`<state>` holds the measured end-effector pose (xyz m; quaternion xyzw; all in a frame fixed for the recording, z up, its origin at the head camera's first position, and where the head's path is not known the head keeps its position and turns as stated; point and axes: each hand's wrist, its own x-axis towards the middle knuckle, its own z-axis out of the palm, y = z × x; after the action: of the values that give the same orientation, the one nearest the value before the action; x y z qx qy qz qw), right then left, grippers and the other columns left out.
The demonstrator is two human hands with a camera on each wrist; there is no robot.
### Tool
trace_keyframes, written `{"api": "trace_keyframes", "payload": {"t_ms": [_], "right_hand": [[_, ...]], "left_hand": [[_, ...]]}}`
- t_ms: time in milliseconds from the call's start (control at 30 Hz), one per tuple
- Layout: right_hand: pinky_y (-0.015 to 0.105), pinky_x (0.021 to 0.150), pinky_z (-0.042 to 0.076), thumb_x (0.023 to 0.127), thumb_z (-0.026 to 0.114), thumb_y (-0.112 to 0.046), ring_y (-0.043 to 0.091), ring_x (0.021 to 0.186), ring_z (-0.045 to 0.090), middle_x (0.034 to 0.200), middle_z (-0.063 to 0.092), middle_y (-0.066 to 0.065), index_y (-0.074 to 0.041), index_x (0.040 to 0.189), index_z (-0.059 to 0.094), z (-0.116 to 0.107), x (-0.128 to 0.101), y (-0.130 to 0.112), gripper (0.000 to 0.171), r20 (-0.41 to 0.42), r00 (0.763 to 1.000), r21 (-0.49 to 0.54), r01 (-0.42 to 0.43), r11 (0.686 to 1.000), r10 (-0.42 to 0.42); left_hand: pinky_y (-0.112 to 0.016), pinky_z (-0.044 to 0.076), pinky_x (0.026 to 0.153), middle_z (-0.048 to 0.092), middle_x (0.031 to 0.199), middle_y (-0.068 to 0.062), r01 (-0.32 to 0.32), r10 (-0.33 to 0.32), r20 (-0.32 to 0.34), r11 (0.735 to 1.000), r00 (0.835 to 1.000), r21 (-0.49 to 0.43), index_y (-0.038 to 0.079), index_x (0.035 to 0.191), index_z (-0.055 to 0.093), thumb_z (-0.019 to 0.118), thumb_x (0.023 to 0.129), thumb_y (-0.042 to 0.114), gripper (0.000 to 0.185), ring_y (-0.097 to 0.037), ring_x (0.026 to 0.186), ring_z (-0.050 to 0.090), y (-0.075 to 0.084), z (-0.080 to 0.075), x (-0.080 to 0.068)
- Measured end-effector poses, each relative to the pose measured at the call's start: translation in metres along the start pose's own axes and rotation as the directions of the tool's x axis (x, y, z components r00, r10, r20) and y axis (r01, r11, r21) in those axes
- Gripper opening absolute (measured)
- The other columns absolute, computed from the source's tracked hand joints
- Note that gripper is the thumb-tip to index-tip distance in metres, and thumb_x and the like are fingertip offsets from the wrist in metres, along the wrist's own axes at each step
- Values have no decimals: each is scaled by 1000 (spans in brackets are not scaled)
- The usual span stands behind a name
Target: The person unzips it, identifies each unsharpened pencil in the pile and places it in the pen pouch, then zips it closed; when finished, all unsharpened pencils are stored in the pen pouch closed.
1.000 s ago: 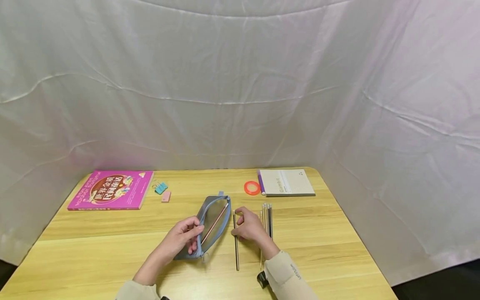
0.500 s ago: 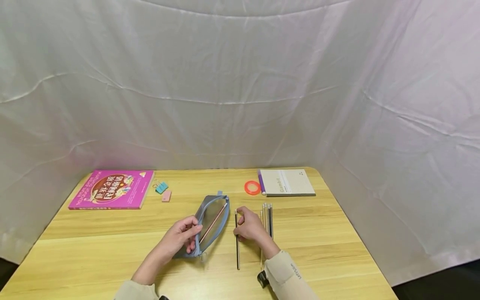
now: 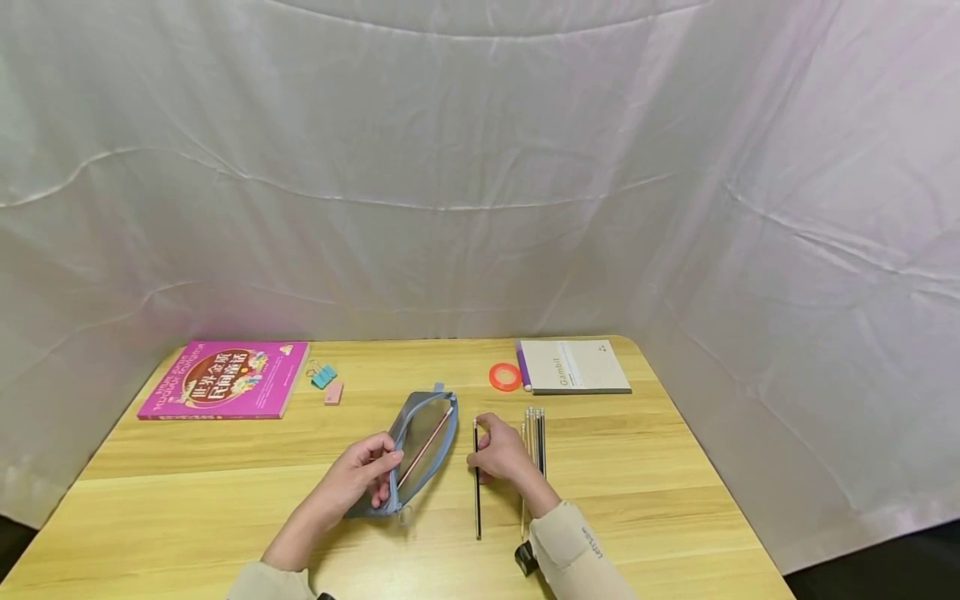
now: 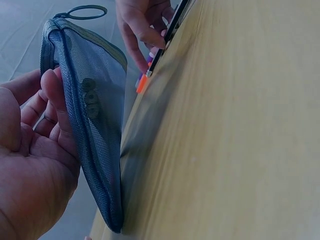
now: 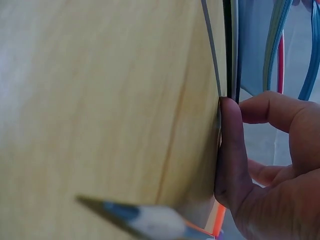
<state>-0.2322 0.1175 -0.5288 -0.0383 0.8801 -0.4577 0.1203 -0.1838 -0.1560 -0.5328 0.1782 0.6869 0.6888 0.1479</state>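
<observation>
One left hand [image 3: 366, 473] holding a zippered mesh pencil pouch [image 3: 422, 423], one right hand [image 3: 501, 454] pinching a black pencil [image 3: 477, 496]

From the head, the left hand is gripping the left edge of the pouch, whose zip is gaping above the wooden table [image 3: 637, 500]; a red pencil [image 3: 423, 450] is lying inside. Just right of the pouch, the right hand is holding the black pencil in a narrow grip of thumb and fingers. A row of pencils [image 3: 537, 433] is lying beside that wrist. Farther back, an orange-red tape roll [image 3: 505, 377], a purple marker [image 3: 523, 367] and a "Gambit" notebook [image 3: 596, 371] are sitting to the right; a pink eraser [image 3: 333, 393], teal binder clips [image 3: 323, 377] and a magenta book [image 3: 225, 379] are sitting to the left.

From the left wrist, fingers are holding the pouch by its zipped rim, and the black pencil is slanting from the right hand beyond.

From the right wrist, the thumb is pressing against the black pencil, and a blurred pencil tip [image 5: 130, 215] is crossing the foreground.
</observation>
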Motion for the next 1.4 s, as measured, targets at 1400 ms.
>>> {"api": "trace_keyframes", "payload": {"t_ms": [1400], "right_hand": [[28,48,56,80,75,0,13,49,58,84,59,6,-5,155,40,-5,1,-5,83,-95,995,27,-31,999,34]], "left_hand": [[-21,51,50,56,70,0,36,-36,-2,999,999,7,-2,97,50,56,108,23,28,-9,56,57,-1,3,2]]}}
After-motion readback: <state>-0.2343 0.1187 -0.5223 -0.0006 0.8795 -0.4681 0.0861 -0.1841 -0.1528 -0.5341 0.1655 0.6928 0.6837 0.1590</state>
